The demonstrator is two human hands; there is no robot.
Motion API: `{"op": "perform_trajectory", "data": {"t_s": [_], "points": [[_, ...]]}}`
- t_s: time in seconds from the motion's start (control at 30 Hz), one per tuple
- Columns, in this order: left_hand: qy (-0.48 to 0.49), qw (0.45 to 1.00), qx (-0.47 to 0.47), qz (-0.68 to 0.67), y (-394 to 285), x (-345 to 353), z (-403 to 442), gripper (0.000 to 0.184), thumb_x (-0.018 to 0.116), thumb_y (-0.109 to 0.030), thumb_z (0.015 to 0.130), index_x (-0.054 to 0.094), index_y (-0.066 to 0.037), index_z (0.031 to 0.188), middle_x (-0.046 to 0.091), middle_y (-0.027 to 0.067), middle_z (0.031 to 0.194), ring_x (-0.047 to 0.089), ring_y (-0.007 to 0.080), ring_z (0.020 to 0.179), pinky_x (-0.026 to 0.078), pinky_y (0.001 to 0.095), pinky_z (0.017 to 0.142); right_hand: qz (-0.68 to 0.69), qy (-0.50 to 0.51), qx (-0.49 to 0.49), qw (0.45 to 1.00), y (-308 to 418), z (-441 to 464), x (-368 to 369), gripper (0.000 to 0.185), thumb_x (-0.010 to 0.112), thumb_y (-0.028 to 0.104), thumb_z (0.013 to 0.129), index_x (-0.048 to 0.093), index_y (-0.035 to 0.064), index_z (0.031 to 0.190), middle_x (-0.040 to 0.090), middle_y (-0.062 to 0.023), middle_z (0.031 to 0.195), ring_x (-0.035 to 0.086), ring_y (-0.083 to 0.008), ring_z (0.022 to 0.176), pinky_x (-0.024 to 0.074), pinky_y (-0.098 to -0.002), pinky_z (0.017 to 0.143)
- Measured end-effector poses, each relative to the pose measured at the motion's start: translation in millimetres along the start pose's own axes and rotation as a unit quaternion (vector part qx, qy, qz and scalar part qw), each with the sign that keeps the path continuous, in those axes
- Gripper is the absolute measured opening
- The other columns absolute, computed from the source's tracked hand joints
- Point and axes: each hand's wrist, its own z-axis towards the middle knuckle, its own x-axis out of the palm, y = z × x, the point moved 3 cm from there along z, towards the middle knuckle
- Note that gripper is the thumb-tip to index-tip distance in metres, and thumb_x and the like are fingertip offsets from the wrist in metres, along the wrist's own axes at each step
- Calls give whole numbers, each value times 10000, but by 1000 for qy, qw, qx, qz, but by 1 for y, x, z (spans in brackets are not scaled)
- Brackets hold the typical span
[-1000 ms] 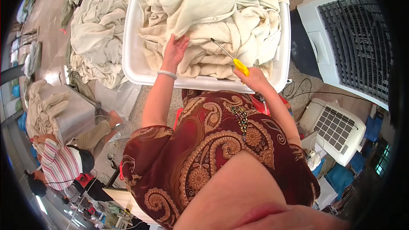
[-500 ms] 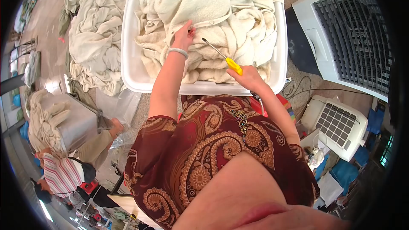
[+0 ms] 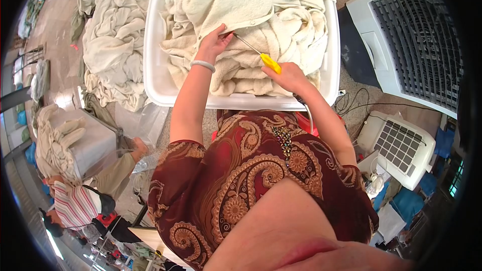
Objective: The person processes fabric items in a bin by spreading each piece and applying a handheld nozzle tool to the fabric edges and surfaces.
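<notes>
Cream fleecy cloth (image 3: 236, 0) is heaped in a white plastic tub (image 3: 241, 102). My left hand (image 3: 215, 42) is closed at the cloth's lower edge, fingers and thumb pinching that edge. A yellow-handled tool (image 3: 270, 63) with a thin metal shaft is in the grip of my right hand (image 3: 288, 77). Its shaft points up and left, and the tip reaches the cloth edge beside my left fingers. Small round spots, like snaps, show along that edge.
Pale cloth (image 3: 113, 40) lies piled on the floor left of the tub. A person in a striped top (image 3: 75, 205) sits at lower left beside a cloth-covered box (image 3: 95, 143). An air cooler (image 3: 416, 45) and a second white unit (image 3: 396, 148) stand at right.
My left hand has gone from open to closed on the cloth edge. The yellow-handled tool has moved up and left with my right hand, its tip now at my left fingers.
</notes>
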Motion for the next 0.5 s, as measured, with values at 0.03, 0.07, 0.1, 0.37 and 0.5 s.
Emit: {"op": "perform_trajectory", "data": {"t_s": [0.03,0.07,0.1,0.37,0.5], "points": [[-1,1000,1,-1,0,-1,1,164,545,-98,818,500,-9,948,556,144,910,565,260,841,500,253,609,-6,-2,-3,1000,0,2,1,588,377,556,791,594,15,714,570,-199,647,548,-364,662,422,-416,609],[10,1000,1,8,1,0,1,168,544,-115,821,501,-18,951,559,143,917,567,261,838,494,252,605,-12,-4,-7,1000,0,2,0,591,371,561,792,595,21,712,570,-196,644,548,-362,659,422,-414,605],[22,1000,1,16,1,0,1,172,543,-131,823,501,-26,954,561,141,924,568,263,836,488,252,602,-13,-4,-8,1000,3,3,0,591,371,561,792,595,21,712,570,-196,644,548,-362,659,422,-414,605],[17,1000,11,8,0,-2,-2,205,543,-116,818,480,-28,992,563,142,920,575,270,818,482,262,588,-10,19,16,1000,10,2,-5,614,391,584,769,598,9,716,555,-225,632,542,-376,656,413,-424,603],[0,1000,17,2,-1,-7,-2,215,538,-109,821,471,-23,1006,558,144,921,575,283,808,483,270,588,-33,35,33,998,14,-1,-6,597,368,569,793,603,26,717,574,-192,651,550,-357,666,427,-411,617]]}}
